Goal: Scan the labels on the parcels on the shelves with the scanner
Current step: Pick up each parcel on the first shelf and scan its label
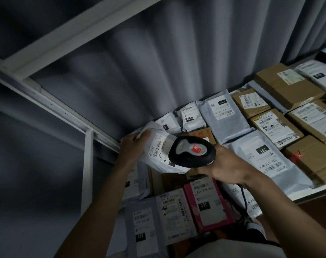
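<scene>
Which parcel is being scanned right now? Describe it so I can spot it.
Find the white shelf upright at left. Just right of it, the left hand grips a white poly mailer, tilted up under the scanner. Its neighbours all lie flat.

Scanner (pixel 192 151) black, grey top panel, red sticker. Held mailer (pixel 158 151) white, white label with black barcode stripes. Pink parcel (pixel 206 205), white label, black block. Brown cardboard boxes (pixel 287 84). Grey-white mailers (pixel 227 118) with black-on-white labels. Shelf frame (pixel 52 107) white. Curtain (pixel 139 62) grey, vertical folds.
</scene>
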